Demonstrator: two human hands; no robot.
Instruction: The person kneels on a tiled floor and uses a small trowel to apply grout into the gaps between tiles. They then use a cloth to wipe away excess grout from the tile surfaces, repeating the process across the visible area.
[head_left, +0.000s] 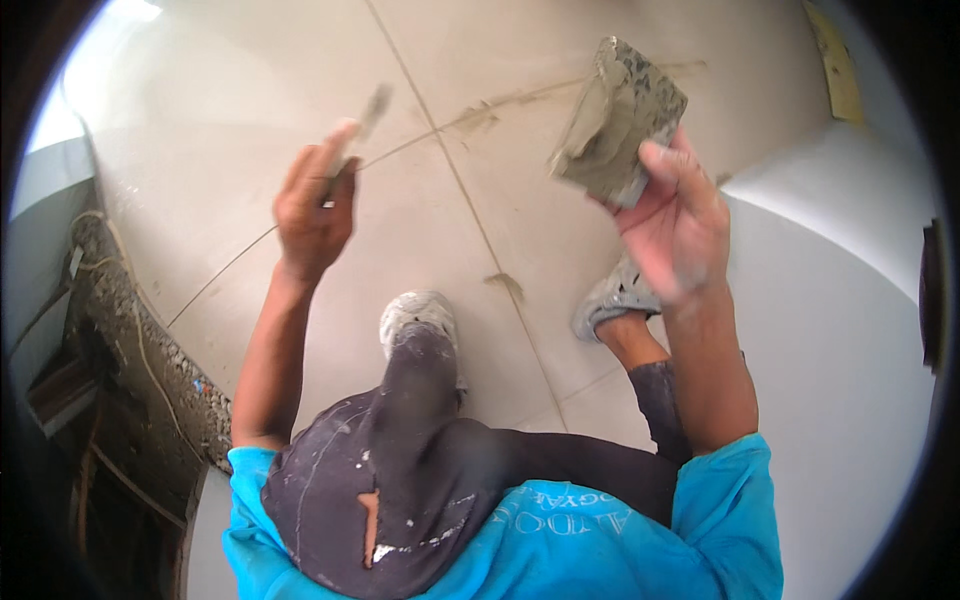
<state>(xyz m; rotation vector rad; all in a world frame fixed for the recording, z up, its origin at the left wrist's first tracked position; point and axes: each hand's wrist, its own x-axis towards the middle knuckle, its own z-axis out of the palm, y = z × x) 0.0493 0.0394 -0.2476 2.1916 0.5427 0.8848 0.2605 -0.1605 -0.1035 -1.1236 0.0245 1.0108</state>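
My left hand is raised over the floor at the upper left, fingers closed on a slim tool with a flat blade, like a scraper or small trowel, blurred and seen edge-on. At the upper right, my right hand grips a squarish piece of slab by its lower edge; grey wet mortar covers much of its face and a speckled surface shows along one side. Below both hands is tan tiled floor with grout lines and mortar smears.
A white curved wall or ledge runs down the right, with a yellowish object at its far end. At the left lie a rough rubble edge, a cable and a dark recess. My shoes rest on the tiles.
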